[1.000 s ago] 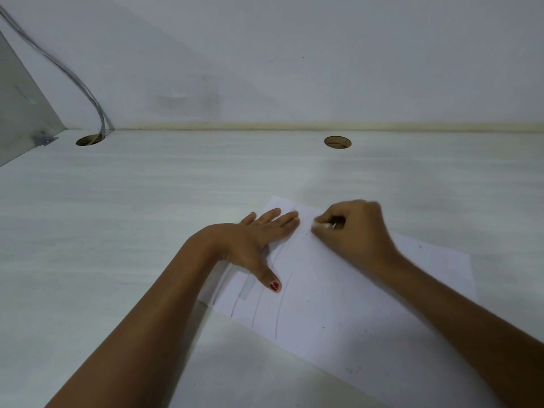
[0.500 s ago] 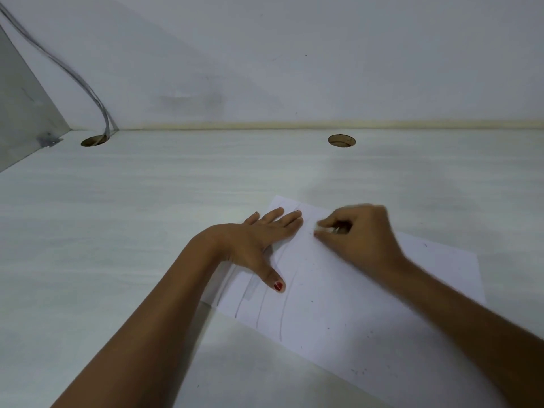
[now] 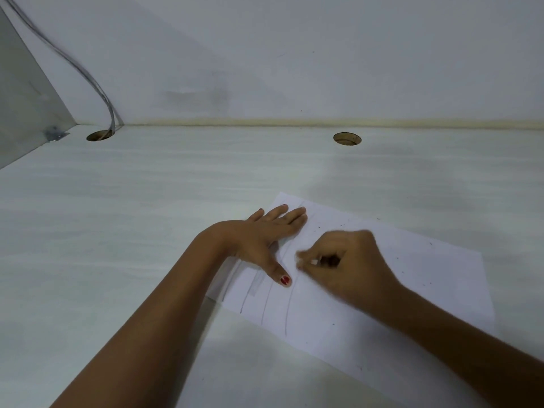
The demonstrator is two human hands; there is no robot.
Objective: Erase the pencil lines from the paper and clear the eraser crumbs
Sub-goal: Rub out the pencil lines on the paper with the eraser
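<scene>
Flat and open, the left hand [image 3: 265,237] presses the left end of the paper [image 3: 426,278], which lies lower right of centre on the white table [image 3: 147,231]. Pencil lines [image 3: 287,313] run below its thumb. Just right, the blurred right hand [image 3: 350,263] pinches a small white eraser [image 3: 313,262] against the sheet. Dark crumbs [image 3: 341,225] speckle the paper farther right.

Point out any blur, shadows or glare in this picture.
Head view: the right hand and its eraser are smeared by motion blur; the left hand, flat on the paper, is sharp; a soft shadow lies beside the left forearm; no glare.
</scene>
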